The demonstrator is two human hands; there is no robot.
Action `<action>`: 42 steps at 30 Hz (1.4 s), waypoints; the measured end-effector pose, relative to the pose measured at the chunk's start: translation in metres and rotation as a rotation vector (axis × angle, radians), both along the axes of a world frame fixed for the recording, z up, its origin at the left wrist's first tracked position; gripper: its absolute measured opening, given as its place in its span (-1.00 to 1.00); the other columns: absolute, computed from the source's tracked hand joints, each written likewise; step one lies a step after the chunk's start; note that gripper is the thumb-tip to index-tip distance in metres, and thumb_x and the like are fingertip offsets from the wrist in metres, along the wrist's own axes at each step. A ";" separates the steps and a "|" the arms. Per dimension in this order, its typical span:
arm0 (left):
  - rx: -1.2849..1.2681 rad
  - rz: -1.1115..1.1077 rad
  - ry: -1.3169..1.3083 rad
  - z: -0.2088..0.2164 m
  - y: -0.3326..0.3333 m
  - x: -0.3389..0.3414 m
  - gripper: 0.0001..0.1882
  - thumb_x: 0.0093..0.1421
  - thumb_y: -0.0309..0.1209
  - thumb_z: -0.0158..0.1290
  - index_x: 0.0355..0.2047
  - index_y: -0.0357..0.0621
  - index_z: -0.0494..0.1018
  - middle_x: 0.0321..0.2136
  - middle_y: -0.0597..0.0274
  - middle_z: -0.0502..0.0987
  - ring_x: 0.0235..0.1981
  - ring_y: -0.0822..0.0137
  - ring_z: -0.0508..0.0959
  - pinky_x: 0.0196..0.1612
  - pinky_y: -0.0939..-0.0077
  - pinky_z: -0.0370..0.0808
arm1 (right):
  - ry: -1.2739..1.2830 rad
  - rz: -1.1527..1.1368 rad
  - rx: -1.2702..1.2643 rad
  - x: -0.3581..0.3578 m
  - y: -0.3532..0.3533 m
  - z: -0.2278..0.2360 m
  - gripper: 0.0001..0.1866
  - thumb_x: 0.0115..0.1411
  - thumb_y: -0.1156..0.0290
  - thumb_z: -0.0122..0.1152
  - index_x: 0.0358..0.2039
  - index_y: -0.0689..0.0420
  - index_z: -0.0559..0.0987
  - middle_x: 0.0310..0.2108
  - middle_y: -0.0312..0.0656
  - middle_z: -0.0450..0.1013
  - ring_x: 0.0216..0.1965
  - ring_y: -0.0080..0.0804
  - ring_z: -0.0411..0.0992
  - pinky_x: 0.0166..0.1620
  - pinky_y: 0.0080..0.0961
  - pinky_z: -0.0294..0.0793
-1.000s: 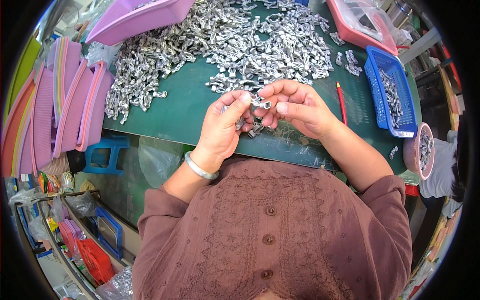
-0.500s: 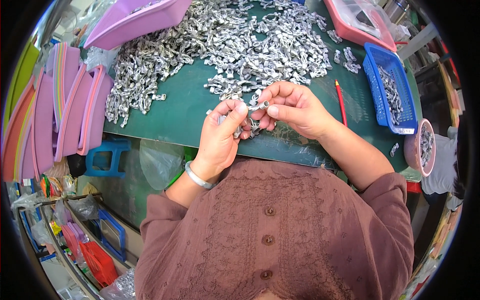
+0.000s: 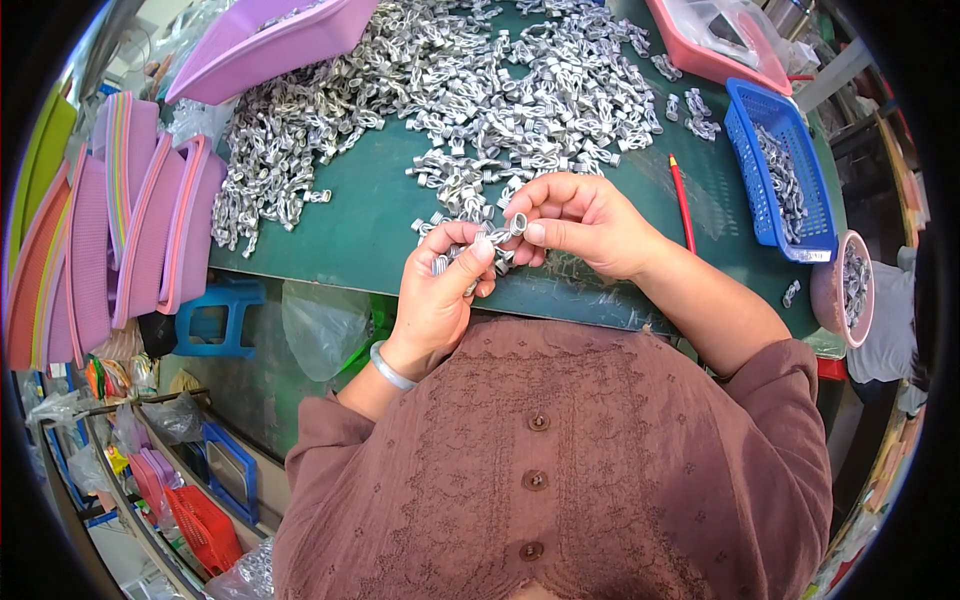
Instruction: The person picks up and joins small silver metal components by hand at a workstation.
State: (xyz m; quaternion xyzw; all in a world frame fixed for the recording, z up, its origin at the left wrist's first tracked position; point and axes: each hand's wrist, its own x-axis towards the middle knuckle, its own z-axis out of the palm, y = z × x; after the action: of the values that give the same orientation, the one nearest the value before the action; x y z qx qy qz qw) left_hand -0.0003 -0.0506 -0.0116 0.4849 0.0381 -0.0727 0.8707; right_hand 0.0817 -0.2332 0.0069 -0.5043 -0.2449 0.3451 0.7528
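Close to the table's front edge, both my hands are closed around small silver metal fittings. One fitting [image 3: 516,225], with a round ribbed end and a twisted, link-like body, stretches between them. My left hand [image 3: 432,290] pinches its lower part between thumb and bent fingers, and another ribbed end shows inside that palm. With thumb and forefinger my right hand [image 3: 595,228] grips the round end, its opening turned upward. A large heap of similar fittings [image 3: 560,90] spreads over the green table [image 3: 350,215] just beyond my fingers, a few of them right against my left hand.
On the right lie a red pencil [image 3: 682,205], a blue basket [image 3: 752,200] of fittings and a pink bowl [image 3: 824,300] with more. A red-pink tray [image 3: 690,45] stands behind. Leftward are a purple tray [image 3: 270,60], stacked plastic baskets [image 3: 140,220] and a blue stool [image 3: 240,320].
My right hand has shifted slightly left and down, and the fitting's round end has tipped from facing sideways to facing more upward. My left hand keeps its grip.
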 end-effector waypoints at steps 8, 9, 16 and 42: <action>0.013 0.001 -0.005 -0.003 0.001 -0.001 -0.88 0.15 -0.44 0.00 -0.31 -0.14 0.32 -0.40 0.24 0.44 -0.48 0.48 0.37 -0.49 0.62 0.29 | -0.041 0.025 0.003 0.001 0.000 0.000 -0.78 0.11 0.51 0.10 -0.20 0.23 0.45 -0.37 -0.21 0.46 -0.39 -0.50 0.46 -0.30 -0.60 0.47; 0.018 0.005 -0.002 -0.003 0.001 -0.002 -0.88 0.15 -0.44 0.00 -0.31 -0.14 0.32 -0.40 0.24 0.44 -0.48 0.48 0.37 -0.49 0.62 0.29 | -0.039 0.021 0.001 0.000 0.000 0.001 -0.78 0.11 0.49 0.10 -0.21 0.22 0.45 -0.38 -0.23 0.47 -0.40 -0.54 0.45 -0.31 -0.63 0.46; 0.070 -0.010 -0.004 -0.002 -0.001 -0.004 -0.85 0.09 -0.52 0.05 -0.32 -0.16 0.33 -0.47 0.28 0.43 -0.55 0.52 0.36 -0.52 0.66 0.29 | -0.052 -0.001 -0.024 -0.001 0.000 0.002 -0.76 0.11 0.45 0.12 -0.18 0.21 0.47 -0.40 -0.30 0.47 -0.44 -0.62 0.41 -0.35 -0.68 0.41; 0.287 -0.066 -0.004 -0.004 -0.004 -0.012 -0.83 -0.01 -0.49 0.18 -0.45 -0.15 0.39 -0.51 0.49 0.38 -0.52 0.67 0.30 -0.47 0.81 0.25 | -0.341 -0.014 -0.150 -0.004 -0.001 0.000 -0.77 0.08 0.49 0.15 -0.22 0.27 0.51 -0.34 -0.27 0.49 -0.31 -0.65 0.39 -0.19 -0.63 0.41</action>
State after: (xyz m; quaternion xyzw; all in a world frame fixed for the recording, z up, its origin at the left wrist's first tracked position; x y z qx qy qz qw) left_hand -0.0128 -0.0549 -0.0152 0.6055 0.0305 -0.0943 0.7896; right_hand 0.0774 -0.2345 0.0067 -0.6120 -0.3391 0.2666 0.6629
